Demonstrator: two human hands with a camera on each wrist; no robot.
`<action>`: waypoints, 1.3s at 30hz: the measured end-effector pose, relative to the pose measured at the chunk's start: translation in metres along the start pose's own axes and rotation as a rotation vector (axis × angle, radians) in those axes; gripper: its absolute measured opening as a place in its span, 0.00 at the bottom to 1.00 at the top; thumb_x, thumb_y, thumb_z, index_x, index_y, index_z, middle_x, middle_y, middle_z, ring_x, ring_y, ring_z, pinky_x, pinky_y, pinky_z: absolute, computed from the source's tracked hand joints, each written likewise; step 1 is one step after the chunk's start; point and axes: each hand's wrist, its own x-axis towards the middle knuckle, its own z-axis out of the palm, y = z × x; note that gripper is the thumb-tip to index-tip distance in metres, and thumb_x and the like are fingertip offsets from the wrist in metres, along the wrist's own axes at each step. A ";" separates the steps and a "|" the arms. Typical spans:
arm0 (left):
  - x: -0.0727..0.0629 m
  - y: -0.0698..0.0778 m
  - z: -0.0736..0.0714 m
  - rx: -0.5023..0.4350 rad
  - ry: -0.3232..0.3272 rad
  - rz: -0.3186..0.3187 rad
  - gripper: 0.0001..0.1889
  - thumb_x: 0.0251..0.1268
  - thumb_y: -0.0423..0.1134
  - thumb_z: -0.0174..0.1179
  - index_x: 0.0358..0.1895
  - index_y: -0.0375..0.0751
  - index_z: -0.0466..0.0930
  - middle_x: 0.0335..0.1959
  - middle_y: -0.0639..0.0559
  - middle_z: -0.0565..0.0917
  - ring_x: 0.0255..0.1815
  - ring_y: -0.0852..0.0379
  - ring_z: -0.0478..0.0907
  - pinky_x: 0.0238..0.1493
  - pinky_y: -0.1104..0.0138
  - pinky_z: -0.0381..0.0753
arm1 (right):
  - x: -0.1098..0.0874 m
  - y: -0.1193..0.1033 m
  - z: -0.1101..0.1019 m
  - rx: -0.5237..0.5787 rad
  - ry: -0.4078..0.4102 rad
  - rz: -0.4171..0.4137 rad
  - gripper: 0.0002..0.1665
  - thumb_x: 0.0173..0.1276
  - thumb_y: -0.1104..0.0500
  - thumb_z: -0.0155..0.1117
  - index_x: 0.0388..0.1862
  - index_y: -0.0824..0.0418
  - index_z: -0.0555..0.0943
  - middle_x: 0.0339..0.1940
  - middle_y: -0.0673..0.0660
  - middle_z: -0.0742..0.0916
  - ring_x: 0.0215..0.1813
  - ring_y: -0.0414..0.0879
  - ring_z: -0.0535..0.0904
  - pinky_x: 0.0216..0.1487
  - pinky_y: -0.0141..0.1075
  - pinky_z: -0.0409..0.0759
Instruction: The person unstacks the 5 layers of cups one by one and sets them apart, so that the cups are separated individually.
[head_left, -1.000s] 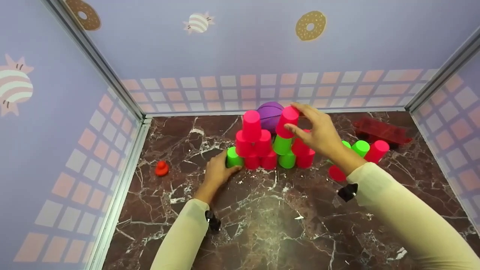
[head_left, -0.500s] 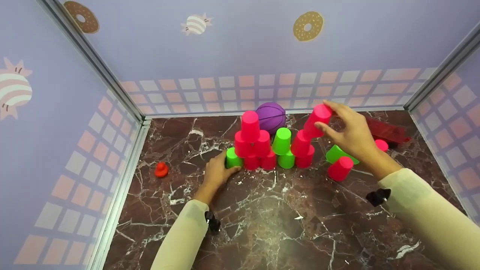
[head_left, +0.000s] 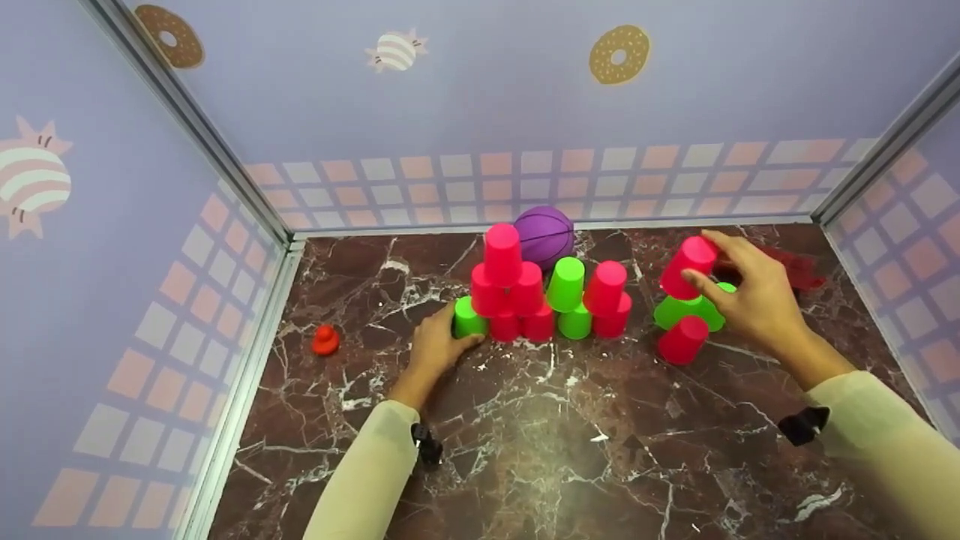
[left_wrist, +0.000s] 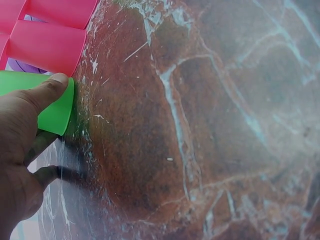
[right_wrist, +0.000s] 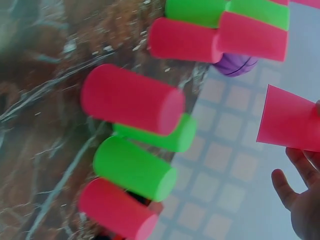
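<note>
My left hand [head_left: 437, 343] grips a green cup [head_left: 470, 319] at the left end of the bottom row, its thumb [left_wrist: 52, 90] across the cup's side. Beside it, upside-down pink cups rise three levels to a single pink cup [head_left: 502, 253]. Further right, a green cup [head_left: 566, 283] and a pink cup [head_left: 606, 287] each sit on a lower cup of their own colour. My right hand [head_left: 761, 296] pinches another pink cup [head_left: 688, 266] between thumb and fingers, raised over loose green cups [right_wrist: 135, 167]. A loose pink cup [head_left: 683, 340] stands in front of those.
A purple ball [head_left: 545, 236] stands behind the stack near the back wall. On the far left lies a small red duck-like toy [head_left: 325, 340]. Behind my right hand shows a red see-through object [head_left: 799, 270]. Patterned walls [head_left: 450, 112] enclose the marble surface [head_left: 525, 450].
My right hand has carried the pink cup rightward, from above the upper green cup, past the upper pink cup, to over the loose cups. The left hand stays on its green cup.
</note>
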 end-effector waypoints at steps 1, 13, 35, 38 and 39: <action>0.000 0.000 0.000 0.004 0.001 -0.002 0.40 0.56 0.63 0.82 0.70 0.51 0.81 0.53 0.44 0.94 0.52 0.39 0.92 0.57 0.40 0.86 | -0.004 0.004 -0.001 -0.002 0.000 0.001 0.39 0.67 0.63 0.84 0.76 0.61 0.81 0.54 0.64 0.91 0.48 0.32 0.85 0.53 0.08 0.71; 0.003 -0.005 0.004 0.034 -0.010 0.007 0.41 0.57 0.66 0.80 0.70 0.52 0.81 0.53 0.46 0.94 0.52 0.42 0.92 0.55 0.43 0.88 | -0.038 0.039 -0.012 -0.096 0.045 0.035 0.39 0.62 0.68 0.85 0.71 0.69 0.82 0.54 0.73 0.91 0.47 0.63 0.88 0.53 0.10 0.63; 0.003 -0.004 0.003 0.041 -0.019 -0.013 0.42 0.56 0.65 0.81 0.72 0.51 0.81 0.55 0.45 0.94 0.55 0.41 0.92 0.59 0.41 0.87 | -0.086 0.071 0.004 -0.080 0.024 0.121 0.37 0.61 0.68 0.86 0.69 0.71 0.82 0.52 0.73 0.90 0.46 0.70 0.91 0.51 0.06 0.63; 0.003 -0.003 0.003 0.049 -0.011 -0.009 0.42 0.56 0.65 0.81 0.71 0.50 0.81 0.55 0.45 0.94 0.55 0.41 0.92 0.57 0.41 0.87 | -0.093 0.076 0.012 -0.090 0.023 0.115 0.37 0.59 0.68 0.87 0.67 0.72 0.83 0.53 0.74 0.90 0.46 0.71 0.90 0.50 0.09 0.66; 0.003 -0.003 0.003 0.050 -0.010 -0.008 0.42 0.56 0.65 0.81 0.71 0.51 0.81 0.55 0.45 0.94 0.55 0.41 0.92 0.57 0.41 0.87 | -0.096 0.078 0.014 -0.095 0.023 0.112 0.37 0.59 0.68 0.87 0.67 0.72 0.83 0.53 0.74 0.90 0.46 0.70 0.90 0.50 0.13 0.68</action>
